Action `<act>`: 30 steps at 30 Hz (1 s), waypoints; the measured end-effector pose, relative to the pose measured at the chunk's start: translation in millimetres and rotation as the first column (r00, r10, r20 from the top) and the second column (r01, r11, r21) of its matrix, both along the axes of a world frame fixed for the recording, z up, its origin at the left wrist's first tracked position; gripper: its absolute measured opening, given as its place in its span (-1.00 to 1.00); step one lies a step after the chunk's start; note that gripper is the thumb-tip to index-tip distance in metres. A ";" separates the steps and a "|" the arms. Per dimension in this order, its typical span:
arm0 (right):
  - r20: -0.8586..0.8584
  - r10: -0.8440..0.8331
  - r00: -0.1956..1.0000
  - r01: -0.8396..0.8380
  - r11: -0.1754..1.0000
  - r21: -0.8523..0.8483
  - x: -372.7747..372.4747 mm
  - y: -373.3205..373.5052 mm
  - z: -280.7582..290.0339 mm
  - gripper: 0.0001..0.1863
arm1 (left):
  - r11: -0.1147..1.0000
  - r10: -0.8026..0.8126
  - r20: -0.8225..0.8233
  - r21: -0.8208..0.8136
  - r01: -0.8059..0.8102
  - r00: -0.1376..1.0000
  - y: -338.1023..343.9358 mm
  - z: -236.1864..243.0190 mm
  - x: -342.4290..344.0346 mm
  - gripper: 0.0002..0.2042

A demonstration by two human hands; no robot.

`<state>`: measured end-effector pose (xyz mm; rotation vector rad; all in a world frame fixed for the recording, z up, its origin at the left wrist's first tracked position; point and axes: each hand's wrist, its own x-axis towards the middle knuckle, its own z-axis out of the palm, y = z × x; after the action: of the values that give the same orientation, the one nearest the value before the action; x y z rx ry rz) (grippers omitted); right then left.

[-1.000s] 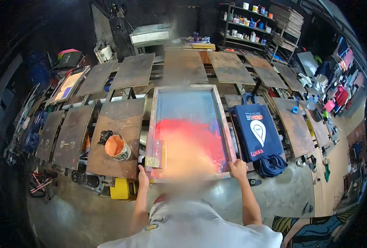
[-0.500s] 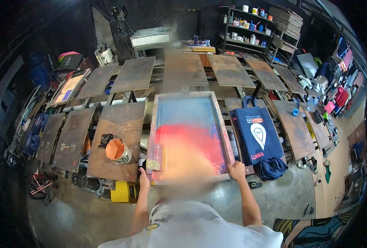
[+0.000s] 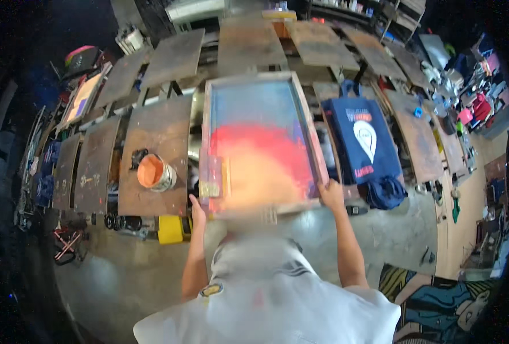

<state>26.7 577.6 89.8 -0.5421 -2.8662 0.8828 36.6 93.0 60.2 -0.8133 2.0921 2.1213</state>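
Note:
A wooden screen-printing frame (image 3: 302, 113) lies in front of me, its blue mesh covered lower down with red and pale orange ink. My right hand (image 3: 332, 194) grips its lower right corner. My left hand (image 3: 198, 211) holds the lower left corner, with the fingers partly hidden. A squeegee (image 3: 225, 176) rests along the left of the mesh. On the board left of the frame stands a bucket of orange ink (image 3: 151, 171) beside a dark crumpled item (image 3: 139, 156). A navy bag (image 3: 347, 135) with a white print lies to the right, with a folded navy bundle (image 3: 383, 194) below it.
Two rows of stained boards (image 3: 249, 43) surround the frame. A half-visible shelf of containers (image 3: 346, 8) is at the back, clothing (image 3: 478, 106) piled far right, a yellow container (image 3: 172, 229) under the boards, and a printed panel (image 3: 438, 309) low at right.
The whole scene, frame and hands included, has shifted upward in the picture as the camera tilted, with some blurring. Both hands keep their places on the frame's corners.

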 end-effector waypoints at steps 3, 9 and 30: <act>-0.024 0.001 1.000 -0.001 1.000 0.002 -4.8 -2.9 -0.2 -0.49 | 0.995 0.040 0.083 -0.089 -0.033 0.996 -10.4 -37.2 -11.9 -0.05; 0.021 -0.034 0.999 0.034 0.999 -0.012 2.4 -7.9 -5.0 -0.51 | 0.992 0.042 0.138 -0.124 -0.025 0.989 -5.7 -29.5 -7.1 -0.08; -0.017 0.000 1.000 -0.003 0.992 -0.123 5.8 -16.2 -15.1 -0.52 | 0.936 0.085 0.143 0.327 -0.128 0.986 -13.5 -71.5 -7.7 -0.19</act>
<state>32.5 561.3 74.7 -0.5415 -2.8112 1.0651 28.8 79.5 -11.3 -1.0014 1.5954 2.3195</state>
